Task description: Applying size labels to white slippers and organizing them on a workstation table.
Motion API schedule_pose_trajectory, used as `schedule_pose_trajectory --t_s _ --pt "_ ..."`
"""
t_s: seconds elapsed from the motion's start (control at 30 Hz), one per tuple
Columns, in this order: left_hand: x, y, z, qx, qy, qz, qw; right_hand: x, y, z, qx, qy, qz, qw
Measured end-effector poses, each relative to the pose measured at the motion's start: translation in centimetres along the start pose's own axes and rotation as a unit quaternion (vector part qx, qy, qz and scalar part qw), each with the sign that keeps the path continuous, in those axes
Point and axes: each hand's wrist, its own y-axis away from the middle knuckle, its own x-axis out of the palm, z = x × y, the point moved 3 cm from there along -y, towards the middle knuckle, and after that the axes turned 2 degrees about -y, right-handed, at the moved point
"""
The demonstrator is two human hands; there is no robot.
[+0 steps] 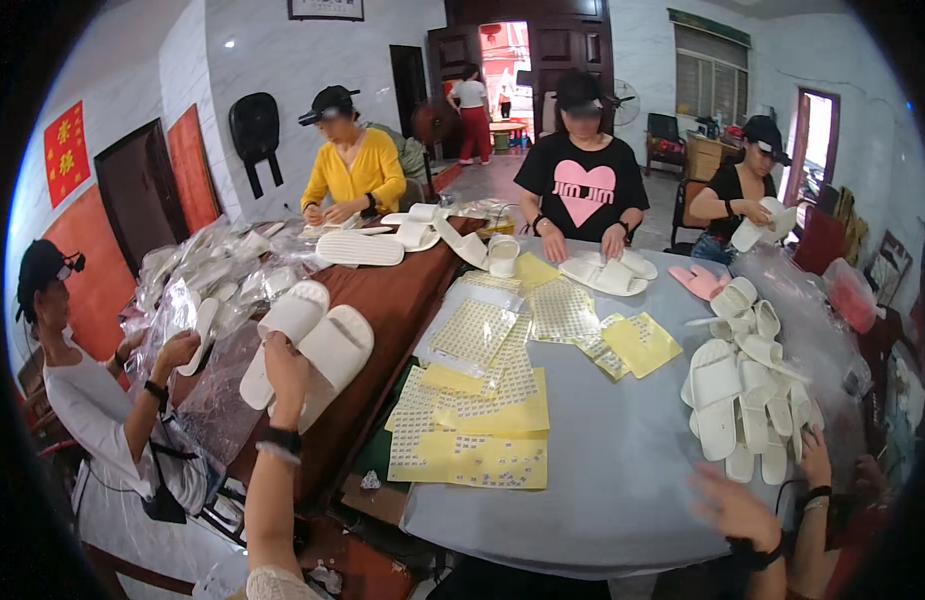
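My left hand is raised and closed on a pair of white slippers, gripping them from beneath near the heels. The slippers are flat, open-toed, with wide padded bands, soles together and toes pointing up and away. They are held above the brown table, near its front edge. My right hand hangs over the front right corner of the grey table, blurred; I cannot tell its grip. Just beyond it lies a heap of white slippers. Yellow sticker sheets cover the grey table's left edge.
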Motion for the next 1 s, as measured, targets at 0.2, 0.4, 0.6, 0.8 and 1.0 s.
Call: schedule_pose_trajectory --t_s 0.2,0.4,0.6,0.8,1.0 --pt "-6.6 11.0 -15.5 0.141 0.407 0.081 0.899 10.6 -2.9 6.2 -0.163 -0.199 -0.007 0.966" --pt "-6.3 25.2 -23.2 -0.157 0.591 0.321 0.723 19.5 -2.9 9.0 -0.11 -0.481 -0.189 0.849" --pt "-6.2 30.8 -25.7 0.04 0.466 0.396 0.79 16.0 0.5 4.2 0.034 -0.467 -0.365 0.805" --pt "-2.1 34.1 -27.3 0.133 0.441 0.486 0.743 15.1 -1.3 -3.6 0.182 -0.245 -0.29 0.907" --pt "-4.2 33.1 -22.6 0.194 0.403 0.463 0.766 14.0 2.0 -3.4 0.155 -0.106 -0.41 0.892"
